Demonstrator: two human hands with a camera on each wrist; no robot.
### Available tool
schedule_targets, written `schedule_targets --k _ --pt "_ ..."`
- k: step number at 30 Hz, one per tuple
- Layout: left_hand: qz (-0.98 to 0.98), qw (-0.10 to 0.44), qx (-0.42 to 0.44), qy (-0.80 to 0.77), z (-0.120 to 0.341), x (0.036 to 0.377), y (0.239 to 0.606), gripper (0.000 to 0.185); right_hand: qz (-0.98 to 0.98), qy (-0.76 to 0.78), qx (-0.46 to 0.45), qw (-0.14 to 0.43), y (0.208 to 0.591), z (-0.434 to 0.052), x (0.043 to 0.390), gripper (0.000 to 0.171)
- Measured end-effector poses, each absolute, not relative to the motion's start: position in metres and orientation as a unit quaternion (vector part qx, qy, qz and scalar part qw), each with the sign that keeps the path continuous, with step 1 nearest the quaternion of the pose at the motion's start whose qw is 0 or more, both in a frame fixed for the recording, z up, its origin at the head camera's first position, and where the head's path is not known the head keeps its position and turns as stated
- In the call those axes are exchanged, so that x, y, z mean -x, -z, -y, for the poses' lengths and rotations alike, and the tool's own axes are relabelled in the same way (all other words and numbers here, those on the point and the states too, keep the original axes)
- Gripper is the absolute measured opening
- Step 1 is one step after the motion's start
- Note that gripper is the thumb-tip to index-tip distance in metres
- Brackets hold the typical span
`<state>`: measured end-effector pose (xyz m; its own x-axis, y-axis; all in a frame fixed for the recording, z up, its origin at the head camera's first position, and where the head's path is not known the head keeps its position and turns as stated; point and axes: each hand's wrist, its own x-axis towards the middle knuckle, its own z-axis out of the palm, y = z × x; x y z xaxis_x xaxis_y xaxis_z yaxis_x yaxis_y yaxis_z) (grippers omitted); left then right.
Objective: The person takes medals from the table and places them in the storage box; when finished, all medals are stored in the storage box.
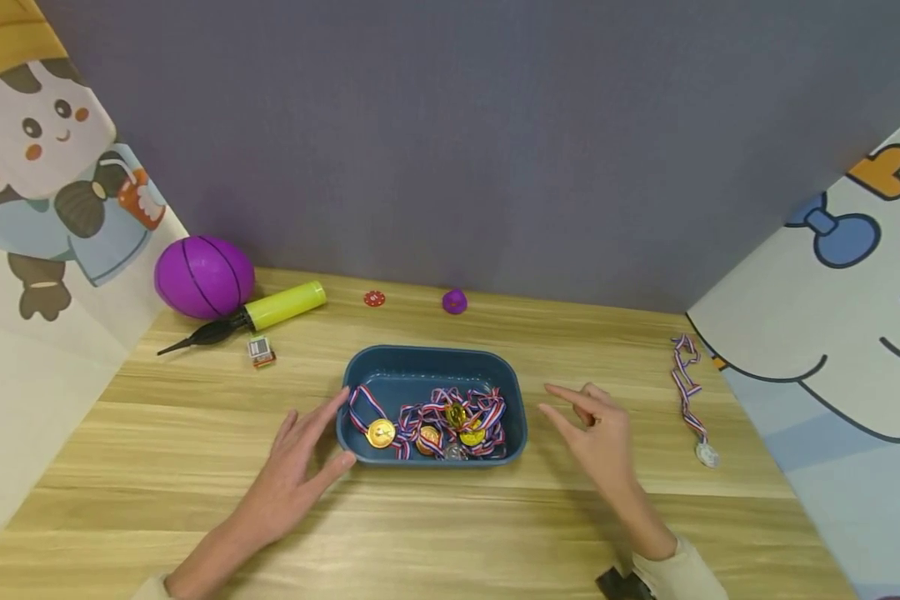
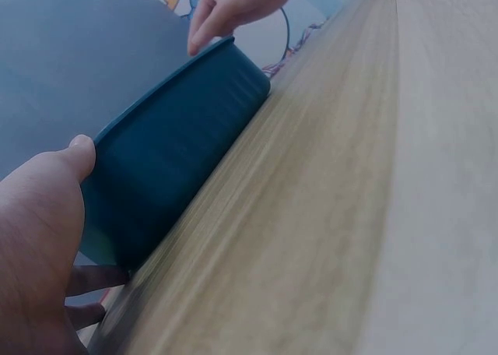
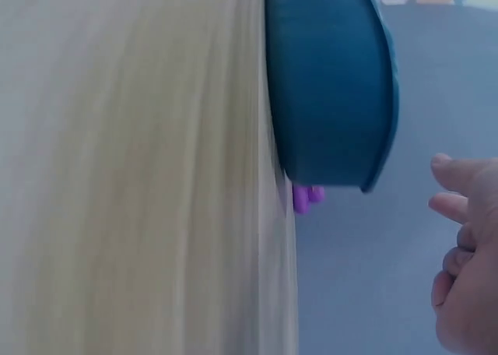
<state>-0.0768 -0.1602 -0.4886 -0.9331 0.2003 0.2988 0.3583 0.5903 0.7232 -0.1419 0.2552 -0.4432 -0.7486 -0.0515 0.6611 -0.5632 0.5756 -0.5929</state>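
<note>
Your left hand (image 1: pixel 288 475) lies flat on the surface (image 1: pixel 195 517) with fingers straight and spread, the fingertips against the left end of the blue tub (image 1: pixel 420 371); the left wrist view shows the thumb (image 2: pixel 78 154) at the tub wall (image 2: pixel 171 176). That grip is apart and clamps nothing.

Your right hand (image 1: pixel 596 429) hovers just beside the right end of the tub, apart from it, with fingers loosely extended toward it. That grip is also apart and holds nothing.

The tub sits near the middle of the surface. It contains several gold medals (image 1: pixel 381 432) on tangled red, white and blue ribbons (image 1: pixel 450 408).

One further medal with ribbon (image 1: pixel 688 392) lies on the surface, well apart to the right. A purple ball (image 1: pixel 202 277) and a yellow pump (image 1: pixel 270 310) lie at the rear left.
</note>
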Motion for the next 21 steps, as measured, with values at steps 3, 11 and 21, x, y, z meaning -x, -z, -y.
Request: schedule_targets --k 3,11,21 --pt "0.887 0.091 0.158 0.425 0.160 0.077 0.488 0.080 0.841 -0.425 -0.155 0.298 0.444 -0.266 0.140 0.035" --pt "0.884 0.098 0.163 0.426 0.159 0.076 0.487 0.080 0.877 -0.412 -0.069 0.239 0.448 -0.299 0.134 0.029" --pt "0.886 0.088 0.156 0.428 0.161 0.077 0.489 0.081 0.892 -0.395 0.007 0.222 0.447 -0.338 0.126 0.023"
